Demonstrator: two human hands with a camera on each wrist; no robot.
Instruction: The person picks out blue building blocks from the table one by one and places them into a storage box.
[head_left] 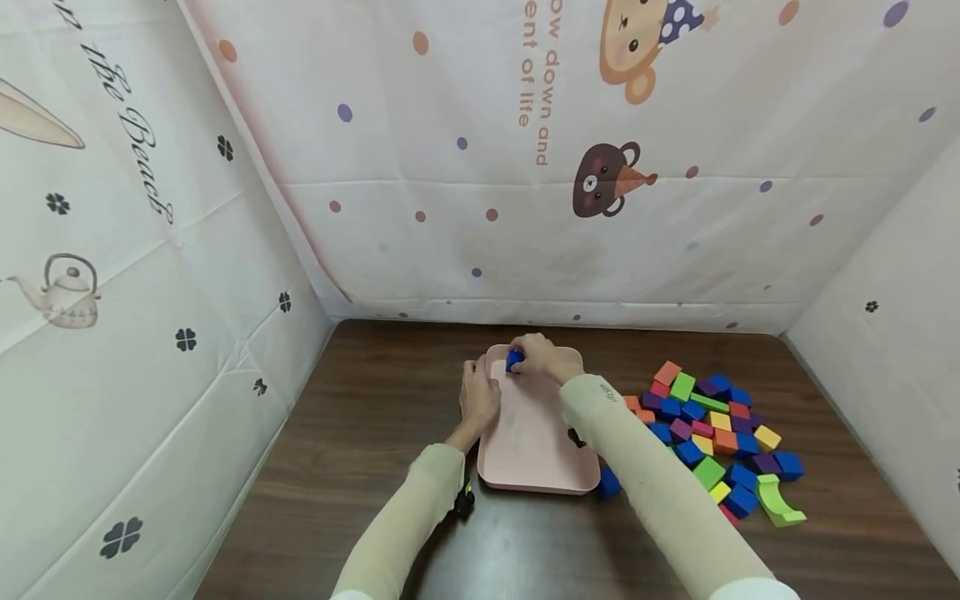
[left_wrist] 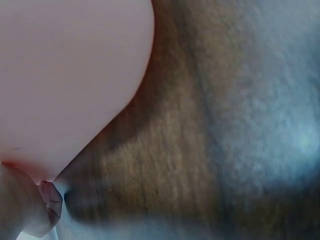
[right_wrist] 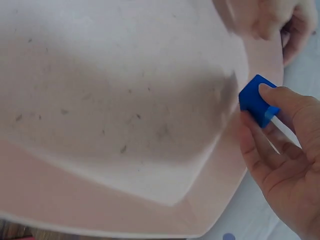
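Observation:
A shallow pink tray [head_left: 536, 450] lies on the table, its long sides running away from me. My right hand [head_left: 538, 356] pinches a blue block [head_left: 513, 359] between thumb and fingers, over the tray's far left part. In the right wrist view the blue block [right_wrist: 257, 100] shows near the tray's wall, with the thumb [right_wrist: 285, 97] on its upper face. At the tray's left side, my left hand [head_left: 478, 393] grips the rim, thumb over the inside and fingers outside, as the right wrist view shows. The left wrist view catches only part of that hand [left_wrist: 22, 205] beside the tray [left_wrist: 75, 75].
Right of the tray, many coloured blocks [head_left: 723, 442] lie in a loose heap, with a green curved piece [head_left: 778, 502] at its near edge. A single blue block [head_left: 608, 483] sits by the tray's near right corner. Printed cloth walls [head_left: 465, 242] enclose the table [head_left: 390, 392].

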